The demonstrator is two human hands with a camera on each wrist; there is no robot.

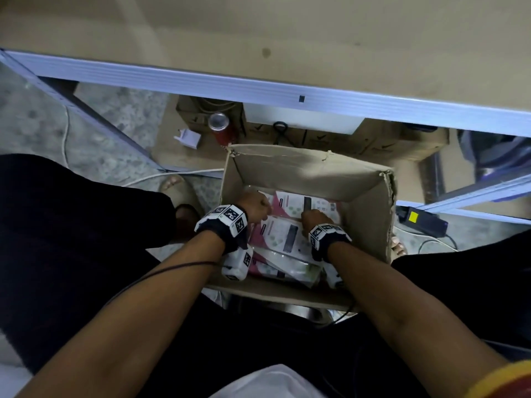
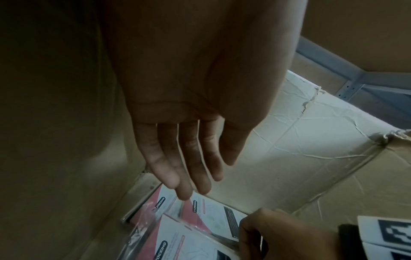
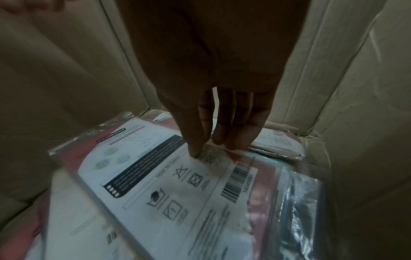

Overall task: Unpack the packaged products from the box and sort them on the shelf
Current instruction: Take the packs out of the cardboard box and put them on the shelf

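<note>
An open cardboard box (image 1: 369,214) stands on the floor between my legs, and both hands are down inside it. Several flat pink-and-white stocking packs (image 1: 296,203) in clear sleeves lie in it. My right hand (image 1: 314,218) pinches the far edge of the top pack (image 3: 177,184), thumb on its printed face and fingers behind the edge (image 3: 213,146). That pack sits tilted over the others. My left hand (image 2: 200,176) points down with straight fingers. Its fingertips (image 2: 184,195) are at the packs in the box's far left corner (image 1: 257,206) and hold nothing.
A beige shelf board (image 1: 258,38) with a pale metal rail (image 1: 258,87) spans the top. Beneath it sit a red can (image 1: 219,124), a white plug (image 1: 189,137) and cardboard boxes (image 1: 373,142). A white cable (image 1: 172,175) and a black device (image 1: 419,221) lie on the floor beside my feet.
</note>
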